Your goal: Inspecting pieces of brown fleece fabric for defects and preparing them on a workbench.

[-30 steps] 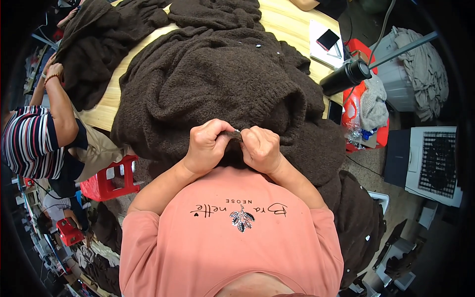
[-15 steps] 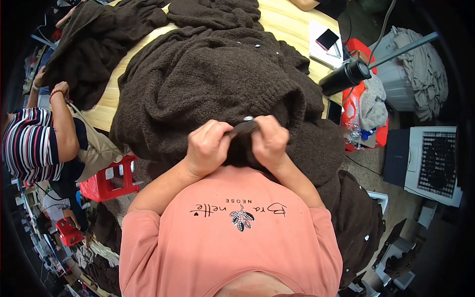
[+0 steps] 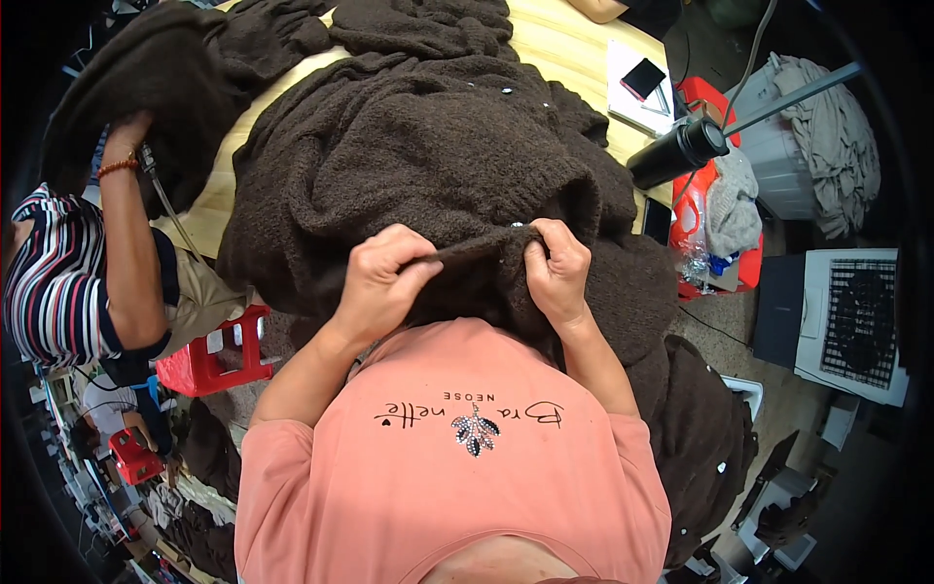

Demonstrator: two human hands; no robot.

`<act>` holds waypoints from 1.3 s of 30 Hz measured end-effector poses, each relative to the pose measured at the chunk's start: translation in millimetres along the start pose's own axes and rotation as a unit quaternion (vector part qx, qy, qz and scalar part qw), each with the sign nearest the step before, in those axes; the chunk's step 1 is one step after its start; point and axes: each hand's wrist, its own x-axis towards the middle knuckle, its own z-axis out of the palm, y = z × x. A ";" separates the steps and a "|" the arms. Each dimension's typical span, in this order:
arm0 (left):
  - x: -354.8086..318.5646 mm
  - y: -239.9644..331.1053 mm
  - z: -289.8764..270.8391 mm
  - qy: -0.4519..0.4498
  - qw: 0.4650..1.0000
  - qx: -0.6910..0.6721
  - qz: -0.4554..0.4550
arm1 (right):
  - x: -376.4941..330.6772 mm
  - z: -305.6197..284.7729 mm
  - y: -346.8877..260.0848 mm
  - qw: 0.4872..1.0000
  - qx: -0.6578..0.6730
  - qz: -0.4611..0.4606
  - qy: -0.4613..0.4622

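Fingertips (image 3: 420,255) buried in brown knit (image 3: 438,156)

Both forearms rising from the lower edge, elbows spread, wrists drawn in toward the chest. Left hand (image 3: 377,282) curled, thumb and fingertips pinched together. Right hand (image 3: 556,273) knuckles-up, fingers folded down and gripping. Hands level, set apart. Right thumb hidden, probably tucked underneath.

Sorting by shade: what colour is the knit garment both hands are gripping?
Dark brown garment, clearest in the head view.
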 end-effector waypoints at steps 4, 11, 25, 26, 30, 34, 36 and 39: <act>-0.4 7.5 -12.1 -0.009 0.995 -0.057 -0.085 | 5.4 -6.8 -8.4 0.997 -0.018 0.011 -0.068; -6.7 26.2 5.3 -0.004 0.976 -0.190 -0.107 | 19.2 -17.3 -60.0 0.957 0.056 -0.064 -0.278; 6.7 10.5 9.6 -0.096 0.987 -0.058 -0.113 | -3.2 18.4 -24.8 0.941 0.209 0.055 -0.259; 8.0 8.7 8.4 -0.127 0.982 -0.048 -0.128 | -2.0 18.1 -26.2 0.941 0.213 0.051 -0.260; 9.9 2.4 -1.3 -0.161 0.936 -0.192 -0.247 | 4.4 11.0 -28.7 0.959 0.151 0.004 -0.238; 13.2 -4.3 -14.1 -0.102 0.854 -0.430 -0.275 | 2.4 -23.5 -13.3 0.964 0.041 0.021 -0.261; 16.2 -7.6 -17.7 -0.082 0.855 -0.440 -0.261 | -2.1 -36.9 -3.3 0.942 0.013 0.086 -0.324; 18.4 -10.1 -17.0 -0.062 0.860 -0.426 -0.275 | -12.7 -46.4 8.3 0.922 -0.023 0.085 -0.376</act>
